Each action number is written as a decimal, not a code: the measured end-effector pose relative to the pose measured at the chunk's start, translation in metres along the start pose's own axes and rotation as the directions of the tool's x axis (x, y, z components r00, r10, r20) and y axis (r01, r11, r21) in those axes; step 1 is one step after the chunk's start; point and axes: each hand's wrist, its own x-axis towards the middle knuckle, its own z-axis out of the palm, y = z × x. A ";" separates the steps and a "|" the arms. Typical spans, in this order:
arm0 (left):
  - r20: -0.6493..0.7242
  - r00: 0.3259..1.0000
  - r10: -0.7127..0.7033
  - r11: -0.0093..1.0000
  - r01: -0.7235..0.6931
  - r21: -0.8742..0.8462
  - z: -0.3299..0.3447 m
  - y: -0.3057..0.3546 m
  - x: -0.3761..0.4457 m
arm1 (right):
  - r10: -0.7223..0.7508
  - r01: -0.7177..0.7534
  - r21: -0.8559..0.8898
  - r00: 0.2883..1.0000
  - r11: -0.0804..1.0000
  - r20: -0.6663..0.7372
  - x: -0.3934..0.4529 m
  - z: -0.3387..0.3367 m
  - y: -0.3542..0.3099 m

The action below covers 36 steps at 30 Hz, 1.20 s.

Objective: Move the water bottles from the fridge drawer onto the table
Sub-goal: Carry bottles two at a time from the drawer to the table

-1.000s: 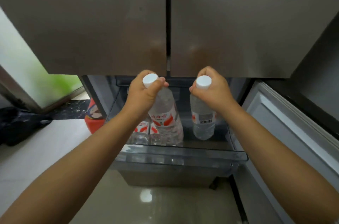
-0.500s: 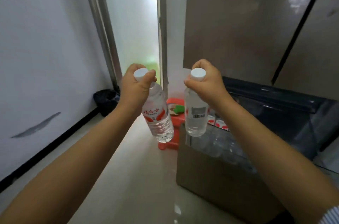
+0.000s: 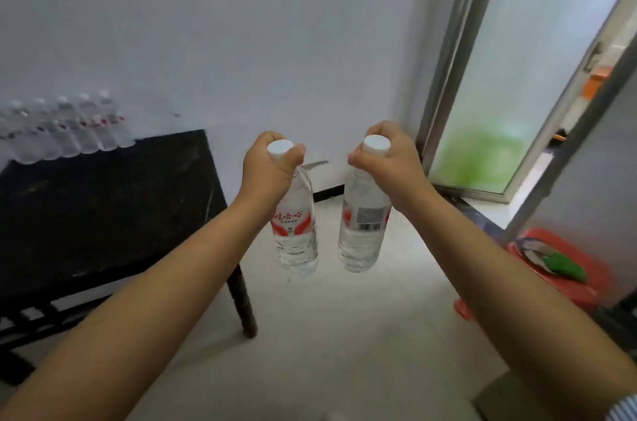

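Two water bottles in transit, one per hand. The left hand (image 3: pixel 267 165) gripped the neck of the red-labelled bottle (image 3: pixel 296 231), fingers curled under its white cap; the right hand (image 3: pixel 382 162) held the barcode-side bottle (image 3: pixel 363 231) likewise. Both hung upright over the floor, just beside each other, apart from the black surface (image 3: pixel 103 206) at left. Neck grips likely let each hand carry one. A row of bottles (image 3: pixel 69 130) stood along the surface's far edge, presumably leaving the near part free.
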 end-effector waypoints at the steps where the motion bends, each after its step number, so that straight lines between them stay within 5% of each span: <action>1: -0.043 0.999 -0.019 1.000 0.020 0.018 -0.019 -0.009 0.008 | -0.005 0.005 0.010 0.999 1.000 0.044 0.010 0.022 -0.003; 10: -0.377 0.921 -0.100 0.975 0.167 0.150 -0.177 -0.080 0.110 | -0.106 0.069 0.117 0.931 0.991 0.349 0.114 0.226 -0.022; 21: -0.607 0.785 -0.123 0.941 0.287 0.179 -0.331 -0.139 0.264 | -0.131 0.043 0.188 0.861 0.981 0.491 0.252 0.442 -0.049; 25: -0.600 0.787 -0.142 0.946 0.287 0.152 -0.387 -0.175 0.320 | -0.102 0.025 0.165 0.874 0.986 0.474 0.293 0.514 -0.044; 36: -0.349 0.933 -0.090 0.933 0.201 0.299 -0.502 -0.260 0.502 | 0.073 -0.091 0.079 0.976 0.993 0.205 0.394 0.675 -0.017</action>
